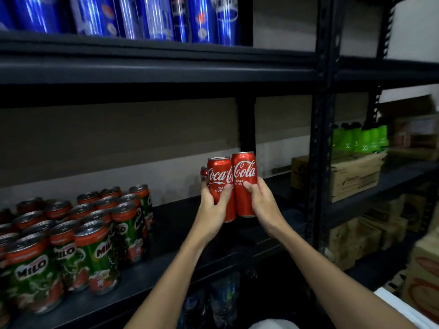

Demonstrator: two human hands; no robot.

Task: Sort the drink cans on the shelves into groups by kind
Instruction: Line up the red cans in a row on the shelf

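Two red cola cans up at middle shelf (180,219): left hand (211,210) fingers wrapped round left can (219,186), right hand (263,203) fingers round right can (244,184), cans touching. Third red can (203,173) peeks behind left fingers. Green cans (78,241) grouped well left of fingers; blue cans (152,17) grouped above. Judging: sorting well on, reds being placed.
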